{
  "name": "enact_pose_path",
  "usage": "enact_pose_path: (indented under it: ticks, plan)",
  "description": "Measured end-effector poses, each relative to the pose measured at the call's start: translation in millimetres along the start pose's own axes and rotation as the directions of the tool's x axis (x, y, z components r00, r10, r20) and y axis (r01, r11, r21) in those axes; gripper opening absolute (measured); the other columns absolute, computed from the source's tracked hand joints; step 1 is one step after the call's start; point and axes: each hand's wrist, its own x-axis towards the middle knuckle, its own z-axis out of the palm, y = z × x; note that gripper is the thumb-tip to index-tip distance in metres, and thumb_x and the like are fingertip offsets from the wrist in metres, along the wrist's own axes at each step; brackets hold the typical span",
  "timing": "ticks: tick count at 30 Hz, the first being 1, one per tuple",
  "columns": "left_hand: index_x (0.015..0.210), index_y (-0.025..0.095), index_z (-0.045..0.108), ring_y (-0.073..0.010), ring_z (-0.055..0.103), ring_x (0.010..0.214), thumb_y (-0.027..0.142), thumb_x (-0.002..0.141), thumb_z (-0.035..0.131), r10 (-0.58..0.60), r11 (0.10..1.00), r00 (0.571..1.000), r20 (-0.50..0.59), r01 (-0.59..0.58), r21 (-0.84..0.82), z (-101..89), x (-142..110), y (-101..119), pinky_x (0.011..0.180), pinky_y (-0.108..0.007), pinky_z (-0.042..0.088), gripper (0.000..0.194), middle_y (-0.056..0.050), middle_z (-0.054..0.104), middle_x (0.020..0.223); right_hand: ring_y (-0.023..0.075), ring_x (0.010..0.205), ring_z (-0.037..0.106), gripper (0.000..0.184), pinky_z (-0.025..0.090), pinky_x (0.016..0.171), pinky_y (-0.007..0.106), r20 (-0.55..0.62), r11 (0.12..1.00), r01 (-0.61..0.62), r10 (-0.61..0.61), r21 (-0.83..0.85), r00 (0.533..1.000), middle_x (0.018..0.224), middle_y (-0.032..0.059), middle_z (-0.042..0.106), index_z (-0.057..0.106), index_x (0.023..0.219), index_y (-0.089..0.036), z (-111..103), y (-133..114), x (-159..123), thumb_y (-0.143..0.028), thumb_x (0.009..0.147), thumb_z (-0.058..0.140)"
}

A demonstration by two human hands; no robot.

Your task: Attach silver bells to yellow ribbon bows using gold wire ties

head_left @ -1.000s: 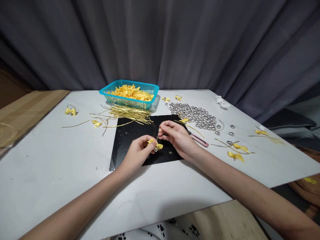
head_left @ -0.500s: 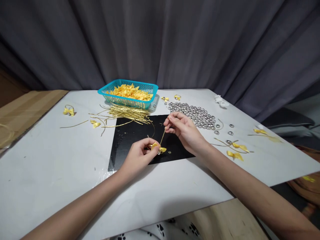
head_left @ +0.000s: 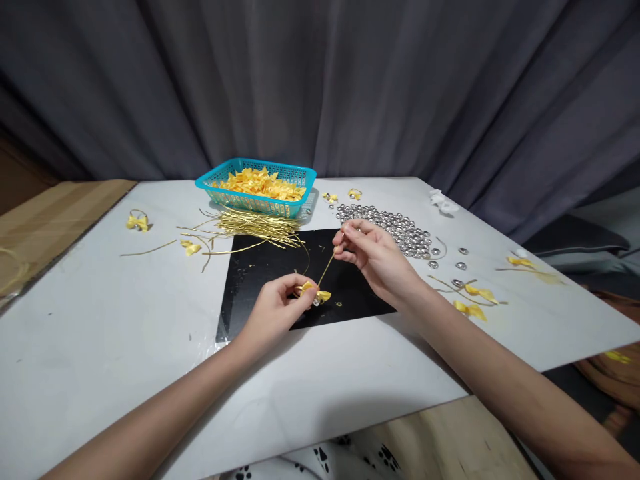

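My left hand (head_left: 283, 303) pinches a yellow ribbon bow (head_left: 323, 295) over the black mat (head_left: 265, 283). A small silver bell or bead (head_left: 317, 302) shows at the bow's lower edge. From the bow a gold cord (head_left: 327, 268) runs taut up to my right hand (head_left: 373, 257), whose thumb and fingertips are closed on its far end. Part of the bow is hidden behind the left thumb and fingers.
Behind the mat lies a bundle of gold cords (head_left: 255, 227), with a teal basket (head_left: 255, 200) of yellow bows beyond. Silver beads (head_left: 400, 230) spread behind my right hand. Loose bows (head_left: 480, 293) and cords lie at right; a finished-looking bow (head_left: 137, 221) sits far left.
My right hand has moved slightly right and up with the cord end, so a longer stretch of cord shows. The left hand, still pinching the bow, has shifted slightly left.
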Motion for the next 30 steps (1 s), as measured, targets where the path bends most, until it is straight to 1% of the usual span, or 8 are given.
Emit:
enact_pose_path:
  ticks: [6,10,13,17,22,26,28,30]
  plan:
    - [0.073,0.015,0.064,-0.0116,0.053,0.062,0.028,0.074,0.061,0.014,1.0,1.0,-0.002,-0.014,-0.004,-0.3,1,-2,0.06,-0.023,0.042,0.013,-0.002,0.061,0.069,0.0053,0.058,0.059,0.01,0.052,0.058,0.014,-0.035,0.997,-0.069,0.07,0.043,0.997,0.068,-0.0014,0.063,0.058,0.072,-0.015,0,-1,-1,-0.019,0.08,0.062]
    - [0.074,0.015,0.064,-0.0116,0.054,0.063,0.027,0.075,0.061,0.028,1.0,1.0,0.008,-0.028,-0.011,-0.5,1,-2,0.062,-0.023,0.042,0.013,-0.002,0.062,0.07,0.0048,0.056,0.059,0.017,0.051,0.057,0.014,-0.086,0.984,-0.149,0.158,0.098,0.984,0.066,-0.0013,0.061,0.06,0.066,-0.014,1,-3,-2,-0.012,0.083,0.056]
    - [0.073,0.015,0.064,-0.0115,0.054,0.062,0.026,0.075,0.061,0.024,0.999,1.0,0.006,-0.023,-0.026,-0.7,1,-1,0.061,-0.023,0.042,0.012,-0.001,0.061,0.068,0.0047,0.057,0.059,0.023,0.052,0.059,0.014,-0.131,0.975,-0.183,0.2,0.129,0.971,0.065,-0.0009,0.061,0.062,0.066,-0.014,0,-4,0,-0.009,0.085,0.052]
    - [0.07,0.015,0.065,-0.0118,0.053,0.06,0.023,0.072,0.062,-0.026,0.997,1.0,0.008,0.026,-0.067,-1.0,1,5,0.06,-0.024,0.043,0.01,-0.001,0.06,0.063,0.005,0.058,0.059,0.022,0.052,0.059,0.014,-0.159,0.964,-0.242,0.257,0.111,0.953,0.067,0.0007,0.064,0.063,0.067,-0.013,-2,2,3,-0.008,0.086,0.052]
    - [0.074,0.014,0.069,-0.0124,0.054,0.062,0.021,0.071,0.062,-0.082,0.99,0.996,0.033,0.085,-0.113,-0.9,0,10,0.063,-0.025,0.043,0.01,-0.002,0.063,0.065,0.0057,0.058,0.06,0.021,0.052,0.059,0.014,-0.169,0.935,-0.35,0.356,0.065,0.919,0.068,0.0025,0.065,0.064,0.067,-0.011,-5,12,5,-0.008,0.085,0.053]
    - [0.069,0.014,0.068,-0.0119,0.052,0.059,0.027,0.074,0.059,-0.079,0.994,0.996,0.051,0.082,-0.076,-1.2,0,7,0.058,-0.023,0.041,0.017,-0.002,0.061,0.061,0.0055,0.058,0.06,0.021,0.051,0.058,0.014,-0.201,0.937,-0.345,0.349,0.053,0.915,0.067,0.0025,0.065,0.064,0.068,-0.011,-8,11,8,-0.01,0.086,0.053]
    - [0.067,0.014,0.068,-0.012,0.053,0.059,0.031,0.075,0.059,-0.073,0.996,0.996,0.049,0.076,-0.051,-1.4,1,5,0.056,-0.023,0.04,0.021,-0.003,0.061,0.061,0.0046,0.054,0.059,0.023,0.05,0.054,0.013,-0.214,0.947,-0.32,0.314,0.007,0.925,0.064,0.0021,0.064,0.063,0.066,-0.011,-10,7,10,-0.009,0.086,0.053]
    - [0.067,0.013,0.066,-0.0115,0.053,0.057,0.034,0.074,0.059,-0.085,0.995,0.996,0.033,0.087,-0.043,-1.3,1,4,0.053,-0.022,0.039,0.023,-0.002,0.06,0.06,0.0035,0.049,0.056,0.025,0.048,0.051,0.011,-0.233,0.961,-0.271,0.252,-0.054,0.939,0.061,0.0016,0.063,0.062,0.063,-0.01,-13,3,12,-0.009,0.086,0.052]
